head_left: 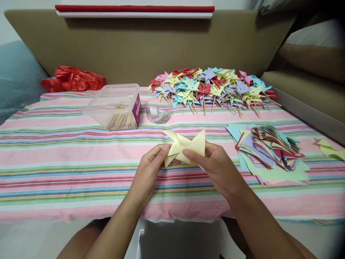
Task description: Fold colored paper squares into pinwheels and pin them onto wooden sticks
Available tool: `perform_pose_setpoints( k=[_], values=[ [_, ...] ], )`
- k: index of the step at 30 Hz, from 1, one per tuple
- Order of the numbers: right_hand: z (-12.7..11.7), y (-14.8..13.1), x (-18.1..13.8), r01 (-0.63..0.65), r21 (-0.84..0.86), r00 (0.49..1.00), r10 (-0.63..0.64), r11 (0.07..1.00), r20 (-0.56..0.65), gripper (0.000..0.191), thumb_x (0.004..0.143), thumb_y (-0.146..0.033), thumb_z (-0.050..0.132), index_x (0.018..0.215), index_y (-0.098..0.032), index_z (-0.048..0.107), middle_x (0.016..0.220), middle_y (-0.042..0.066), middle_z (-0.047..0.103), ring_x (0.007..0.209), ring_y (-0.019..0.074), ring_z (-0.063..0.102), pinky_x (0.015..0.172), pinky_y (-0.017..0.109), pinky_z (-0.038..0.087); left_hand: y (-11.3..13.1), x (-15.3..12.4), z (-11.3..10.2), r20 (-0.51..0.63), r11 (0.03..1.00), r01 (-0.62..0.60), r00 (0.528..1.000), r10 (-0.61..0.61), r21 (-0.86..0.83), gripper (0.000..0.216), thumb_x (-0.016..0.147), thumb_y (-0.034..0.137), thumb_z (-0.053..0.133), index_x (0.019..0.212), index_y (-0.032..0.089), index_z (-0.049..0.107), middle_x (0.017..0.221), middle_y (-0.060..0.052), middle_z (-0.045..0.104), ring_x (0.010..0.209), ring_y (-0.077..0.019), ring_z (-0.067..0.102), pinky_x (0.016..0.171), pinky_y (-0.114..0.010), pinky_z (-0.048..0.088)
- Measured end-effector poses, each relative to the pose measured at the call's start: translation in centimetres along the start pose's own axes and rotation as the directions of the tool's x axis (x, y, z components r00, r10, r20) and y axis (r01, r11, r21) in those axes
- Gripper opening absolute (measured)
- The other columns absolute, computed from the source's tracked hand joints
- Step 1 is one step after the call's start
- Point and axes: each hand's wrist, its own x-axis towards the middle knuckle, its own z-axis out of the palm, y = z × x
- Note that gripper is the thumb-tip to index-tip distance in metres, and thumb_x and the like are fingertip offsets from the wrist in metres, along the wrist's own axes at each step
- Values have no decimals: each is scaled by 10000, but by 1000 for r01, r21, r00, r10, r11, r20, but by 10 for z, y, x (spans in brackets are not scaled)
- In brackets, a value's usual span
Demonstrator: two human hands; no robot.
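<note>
Between my two hands is a pale yellow paper pinwheel (198, 142), its blades folded in toward the middle and no stick showing on it. My left hand (153, 163) pinches its left blade between thumb and fingers. With the thumb pressed on the centre, my right hand (215, 163) grips it from the right, its fingers mostly hidden behind the paper. Just beyond the hands stand a small clear bowl (161, 116) of tiny metal pieces and a clear plastic box (118, 97) with thin wooden sticks (122, 118) in it.
A heap of finished paper pinwheels (205, 88) on sticks lies at the back right. Nearer, stacks of cut coloured paper (269, 147) rest on the striped cloth (67, 158). A red plastic bag (78, 79) sits back left. A brown board (161, 46) rises behind.
</note>
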Motion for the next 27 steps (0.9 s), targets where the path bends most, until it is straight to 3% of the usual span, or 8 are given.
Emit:
perform_pose_setpoints(
  k=[5,13,17,21,27],
  values=[
    [0,0,0,-8,-28,1000,8,1000,-6,292,743,-389,805,976,-220,754,1042,46,750,946,248,711,834,383,578,-1,0,-1,74,994,53,996,-46,-93,260,920,420,641,845,196,748,766,-22,653,696,-151,579,722,-259,473],
    [-1,3,1,-6,-43,1000,5,999,-19,300,758,-390,797,994,-210,757,1032,58,761,936,253,706,816,380,556,-2,0,-3,80,997,48,996,-43,-62,255,929,426,638,947,207,766,862,-39,696,761,-153,619,771,-262,495],
    [6,7,3,16,184,995,2,983,-99,252,768,-383,804,948,-210,771,1005,52,778,962,248,699,882,379,530,-9,1,-3,30,997,19,999,-17,-69,329,921,485,631,1023,201,761,946,-68,729,869,-184,666,832,-290,506],
    [26,10,1,27,463,989,42,886,-139,211,762,-361,801,919,-223,768,952,27,779,945,232,700,888,364,533,-20,0,10,-19,993,7,1000,-10,-119,297,808,378,797,1059,226,752,956,-39,743,903,-166,672,818,-258,502],
    [49,16,-4,-15,630,984,122,777,-127,169,757,-281,806,913,-227,772,957,14,777,948,204,693,889,324,529,-27,-2,25,-159,975,-81,986,48,-208,228,816,315,795,1007,199,756,999,-39,735,921,-162,656,840,-270,513]
  ],
)
